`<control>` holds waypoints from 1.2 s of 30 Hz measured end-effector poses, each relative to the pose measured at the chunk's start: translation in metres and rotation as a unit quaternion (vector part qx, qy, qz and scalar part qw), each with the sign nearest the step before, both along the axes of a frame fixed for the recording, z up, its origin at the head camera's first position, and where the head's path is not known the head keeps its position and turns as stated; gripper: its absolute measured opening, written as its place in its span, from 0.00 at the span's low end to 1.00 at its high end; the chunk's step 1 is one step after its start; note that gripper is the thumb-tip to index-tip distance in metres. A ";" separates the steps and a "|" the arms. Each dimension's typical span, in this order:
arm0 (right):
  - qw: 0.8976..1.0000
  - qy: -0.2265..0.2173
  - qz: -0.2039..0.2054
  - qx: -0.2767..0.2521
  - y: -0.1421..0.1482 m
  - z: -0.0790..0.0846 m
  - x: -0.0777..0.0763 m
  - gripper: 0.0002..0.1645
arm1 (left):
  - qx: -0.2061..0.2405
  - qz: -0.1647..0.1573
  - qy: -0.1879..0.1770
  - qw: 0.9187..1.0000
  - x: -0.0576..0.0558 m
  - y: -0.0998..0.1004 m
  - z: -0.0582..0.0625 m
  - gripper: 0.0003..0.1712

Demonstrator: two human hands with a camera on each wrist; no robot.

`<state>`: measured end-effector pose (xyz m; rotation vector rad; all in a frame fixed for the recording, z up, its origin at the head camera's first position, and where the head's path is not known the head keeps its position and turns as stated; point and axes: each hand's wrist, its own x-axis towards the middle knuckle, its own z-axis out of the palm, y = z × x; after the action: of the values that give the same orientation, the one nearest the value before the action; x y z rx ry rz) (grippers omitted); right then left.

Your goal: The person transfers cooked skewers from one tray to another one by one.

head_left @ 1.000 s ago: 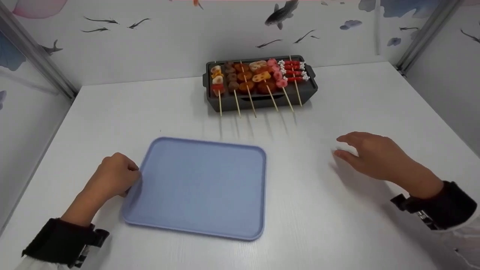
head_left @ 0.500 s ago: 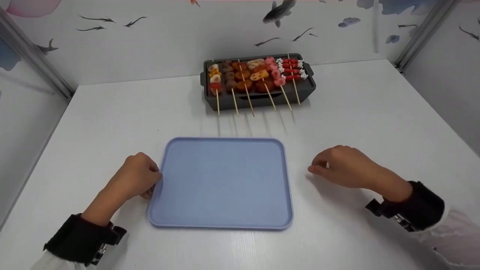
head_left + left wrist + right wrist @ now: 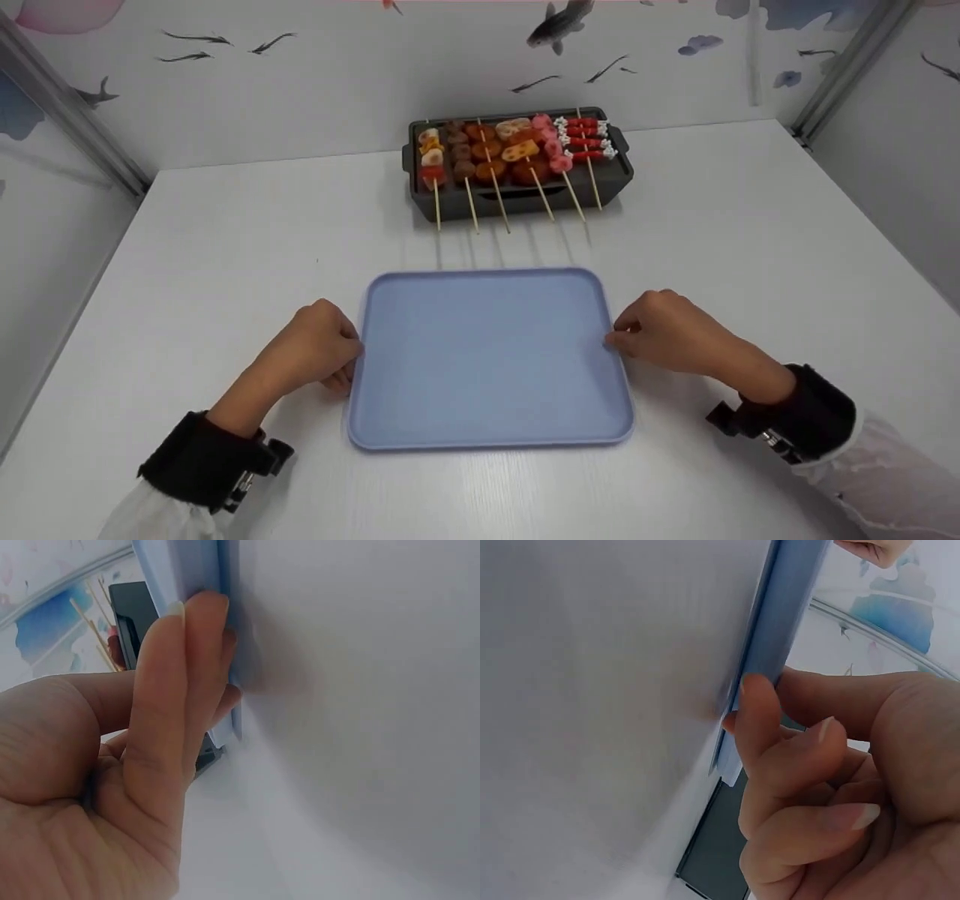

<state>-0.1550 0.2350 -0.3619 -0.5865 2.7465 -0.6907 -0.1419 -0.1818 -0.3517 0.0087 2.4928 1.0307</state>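
Note:
A light blue rectangular tray lies in the middle of the white table in the head view, with nothing on it. My left hand pinches the tray's left rim; in the left wrist view its fingers lie against the outer side, and the thumb tip is hidden behind the rim. On the opposite side, my right hand pinches the right rim. The right wrist view shows that thumb and forefinger at the blue edge, with the other fingers curled beneath.
Behind the tray stands a dark grey tabletop grill bearing several food skewers. Their sticks overhang its front towards the tray. White panels with painted fish enclose the table at the back and sides.
The tray has slid to the right with my left hand on its rim and has turned straighter. My right hand has moved left and taken hold of the tray's right rim.

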 end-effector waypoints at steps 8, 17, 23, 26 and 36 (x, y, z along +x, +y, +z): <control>0.998 -0.045 -0.034 0.002 0.013 0.003 -0.013 0.12 | 0.019 -0.003 -0.011 1.000 -0.006 0.017 -0.002 0.12; 0.998 -0.037 -0.055 0.015 0.028 0.007 -0.021 0.07 | 0.013 -0.018 0.008 1.000 -0.013 0.036 -0.005 0.09; 0.998 -0.002 -0.063 0.023 0.036 0.006 -0.025 0.06 | 0.015 -0.027 0.012 0.999 -0.017 0.048 -0.005 0.10; 0.997 0.007 -0.070 0.023 0.039 0.006 -0.027 0.06 | 0.017 -0.032 0.014 0.999 -0.019 0.052 -0.006 0.11; 0.996 0.018 -0.084 0.027 0.045 0.005 -0.030 0.07 | 0.004 -0.042 0.023 0.999 -0.024 0.059 -0.007 0.13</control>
<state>-0.1854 0.2799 -0.3568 -0.3629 2.8629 -0.6446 -0.1657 -0.1232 -0.3589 0.1394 2.5058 1.0173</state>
